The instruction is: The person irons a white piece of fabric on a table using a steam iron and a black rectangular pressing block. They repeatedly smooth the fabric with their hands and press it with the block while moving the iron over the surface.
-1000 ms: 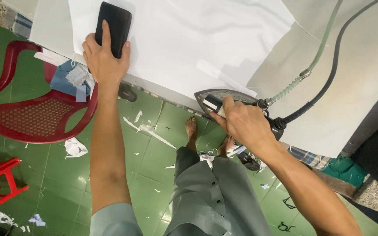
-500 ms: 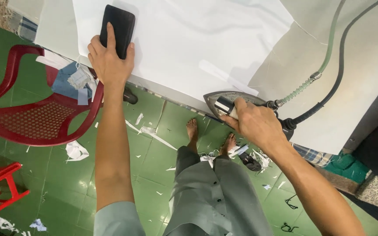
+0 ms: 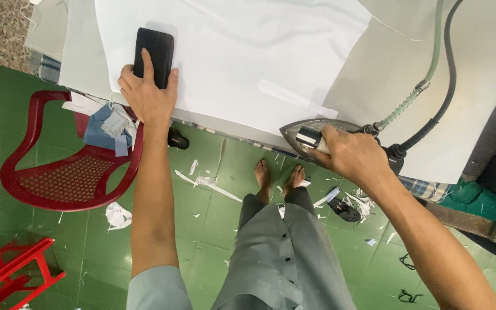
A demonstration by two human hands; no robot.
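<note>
Now my right hand (image 3: 354, 158) is wrapped tight around the iron (image 3: 317, 135), right of the middle of the frame, at the near edge of the white cloth (image 3: 242, 51). My left hand (image 3: 147, 95) lies flat and loose on a black pad (image 3: 155, 49) in the upper left, pressing it on the cloth. Lower left stands a red chair (image 3: 58, 178) with blue and white scraps (image 3: 107, 129) on it.

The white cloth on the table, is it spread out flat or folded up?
Spread flat. The white cloth lies open across the table, the left hand presses a black block onto it, and the right hand grips the iron.
</note>
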